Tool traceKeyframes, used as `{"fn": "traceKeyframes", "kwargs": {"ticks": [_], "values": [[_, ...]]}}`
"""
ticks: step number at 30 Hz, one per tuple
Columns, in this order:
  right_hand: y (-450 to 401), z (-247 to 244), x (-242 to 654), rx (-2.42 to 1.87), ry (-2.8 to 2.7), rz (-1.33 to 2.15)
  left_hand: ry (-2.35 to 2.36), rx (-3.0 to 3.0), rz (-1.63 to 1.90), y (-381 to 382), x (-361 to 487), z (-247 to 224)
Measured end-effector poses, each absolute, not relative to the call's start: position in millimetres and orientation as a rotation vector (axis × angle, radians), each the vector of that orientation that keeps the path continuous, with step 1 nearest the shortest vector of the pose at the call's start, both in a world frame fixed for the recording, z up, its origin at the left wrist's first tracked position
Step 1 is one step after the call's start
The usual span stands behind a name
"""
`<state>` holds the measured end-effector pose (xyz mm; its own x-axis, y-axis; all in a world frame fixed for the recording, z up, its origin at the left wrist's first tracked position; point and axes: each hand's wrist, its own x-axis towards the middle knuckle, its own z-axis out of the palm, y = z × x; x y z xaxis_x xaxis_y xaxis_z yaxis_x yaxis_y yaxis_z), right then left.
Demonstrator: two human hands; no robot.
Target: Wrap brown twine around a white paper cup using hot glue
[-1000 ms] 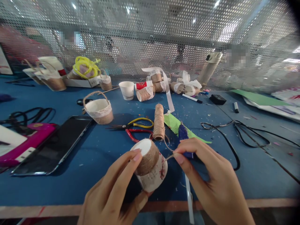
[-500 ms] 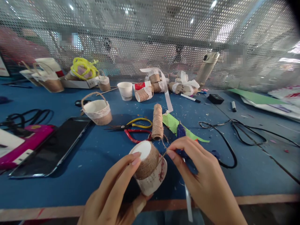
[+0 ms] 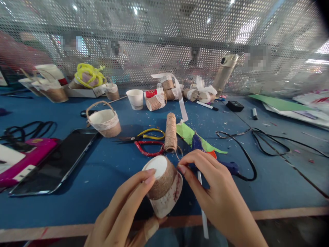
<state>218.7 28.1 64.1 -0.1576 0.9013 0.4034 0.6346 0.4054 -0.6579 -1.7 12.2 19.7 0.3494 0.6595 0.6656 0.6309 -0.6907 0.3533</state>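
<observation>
My left hand [image 3: 128, 209] grips a paper cup [image 3: 164, 204] turned upside down and tilted, its white base facing up. Brown twine covers the half of the cup nearest its base; the rest shows white paper with a reddish print. Fingers press on the base, the thumb on the rim side. At the cup's right side, my right hand [image 3: 205, 181] pinches the twine [image 3: 178, 154] between thumb and forefinger. That strand leads to a twine spool [image 3: 170, 133] lying behind the cup. Partly behind my right hand lies a blue glue gun [image 3: 197, 141] with a glue stick [image 3: 204, 219].
Scissors [image 3: 149, 142] with one yellow and one red handle lie beside the spool. A twine-wrapped basket cup [image 3: 105, 121], a phone [image 3: 56, 161] and a magenta device [image 3: 31, 157] are leftward. Black cable [image 3: 246, 161] loops at right. More cups [image 3: 135, 99] stand before a perforated metal screen [image 3: 144, 41].
My right hand has moved slightly left, closer to the cup, with the twine in its fingers. My left hand keeps its hold on the cup. The whole view has shifted a little.
</observation>
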Motion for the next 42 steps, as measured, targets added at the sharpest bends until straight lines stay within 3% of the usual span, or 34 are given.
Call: {"fn": "traceKeyframes", "kwargs": {"ticks": [22,29,36,42], "values": [[20,62,221,-1.159,-1.920,0.570,1.329,2.411,1.076,29,0,26],[17,60,239,-1.228,-1.846,0.233,1.280,2.278,1.059,28,0,20],[20,57,245,-1.243,-1.924,0.157,1.450,2.245,1.085,29,0,22],[21,45,266,-1.606,-1.906,-0.143,1.372,2.318,1.090,29,-1,25]]}}
